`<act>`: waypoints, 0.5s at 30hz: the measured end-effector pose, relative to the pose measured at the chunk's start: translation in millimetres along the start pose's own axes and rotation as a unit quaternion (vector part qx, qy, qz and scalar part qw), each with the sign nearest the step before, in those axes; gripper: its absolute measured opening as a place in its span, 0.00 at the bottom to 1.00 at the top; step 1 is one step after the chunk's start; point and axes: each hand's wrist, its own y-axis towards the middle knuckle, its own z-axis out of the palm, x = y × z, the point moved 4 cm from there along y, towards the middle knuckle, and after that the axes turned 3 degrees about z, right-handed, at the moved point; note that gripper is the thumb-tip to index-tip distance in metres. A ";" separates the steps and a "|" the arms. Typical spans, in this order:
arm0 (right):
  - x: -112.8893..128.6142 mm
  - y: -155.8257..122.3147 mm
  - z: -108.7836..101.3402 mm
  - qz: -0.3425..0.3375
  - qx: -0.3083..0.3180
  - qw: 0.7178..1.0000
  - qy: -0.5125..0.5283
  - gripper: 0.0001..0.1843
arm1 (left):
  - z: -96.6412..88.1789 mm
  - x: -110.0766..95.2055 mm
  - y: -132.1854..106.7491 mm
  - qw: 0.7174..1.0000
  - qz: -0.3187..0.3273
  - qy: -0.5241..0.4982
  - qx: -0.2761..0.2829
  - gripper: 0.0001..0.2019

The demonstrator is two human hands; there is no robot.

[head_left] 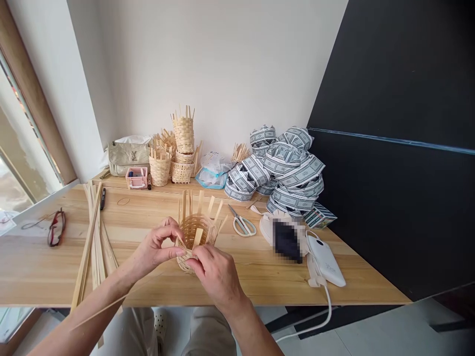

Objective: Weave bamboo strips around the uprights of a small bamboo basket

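Note:
A small half-woven bamboo basket [196, 228] with upright strips sticking out of its rim is tilted toward me over the wooden table [260, 277]. My left hand [158, 247] pinches its near rim from the left, fingers closed on a strip. My right hand [217, 274] grips the rim from the front right, fingers curled on the weave. A long thin bamboo strip [98, 311] trails from the basket down to the lower left past the table edge.
A bundle of bamboo strips [94, 237] and red glasses [56, 228] lie at left. Scissors [242, 223], a white power bank [326, 259] with cable and a blurred object lie at right. Finished baskets [178, 153], a handbag [128, 155] and rolled patterned ribbon [285, 168] line the back.

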 end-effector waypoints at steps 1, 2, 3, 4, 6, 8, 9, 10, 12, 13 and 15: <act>0.7 -0.7 0.7 -0.006 -0.008 1.000 0.003 0.12 | 0.5 -0.9 0.3 1.000 -0.002 0.004 0.000 0.16; 1.4 -1.3 1.2 -0.012 -0.017 1.000 0.005 0.13 | 0.9 -2.1 0.7 1.000 -0.005 0.008 0.002 0.16; 2.1 -1.8 1.4 -0.019 -0.026 0.999 0.007 0.14 | 1.2 -3.3 1.1 1.000 -0.007 0.012 0.005 0.16; 2.8 -2.2 1.5 -0.025 -0.034 0.999 0.007 0.16 | 1.2 -4.5 1.3 1.000 -0.007 0.016 0.005 0.15; 3.7 -2.8 1.4 -0.033 -0.049 0.998 0.003 0.17 | 0.9 -5.2 0.2 1.000 -0.005 0.021 0.003 0.14; 4.0 -3.1 1.0 -0.037 -0.059 0.998 -0.003 0.18 | 0.6 -1.7 -3.7 1.000 -0.018 0.010 -0.013 0.11; 4.0 -3.2 0.8 -0.037 -0.062 0.997 -0.006 0.18 | 0.4 1.7 -6.8 0.999 -0.030 -0.003 -0.029 0.10; 3.9 -3.2 0.7 -0.036 -0.064 0.997 -0.007 0.19 | 0.3 5.8 -10.6 0.998 -0.045 -0.019 -0.050 0.09; 3.4 -3.3 0.8 -0.031 -0.065 0.997 -0.010 0.19 | 1.0 13.8 -19.2 0.991 -0.070 -0.048 -0.099 0.08; 3.0 -3.4 1.2 -0.026 -0.064 0.998 -0.010 0.20 | 2.0 16.7 -23.4 0.988 -0.075 -0.057 -0.122 0.07; 2.3 -3.6 2.2 -0.012 -0.065 0.998 -0.008 0.20 | 5.4 19.3 -31.0 0.981 -0.083 -0.070 -0.160 0.07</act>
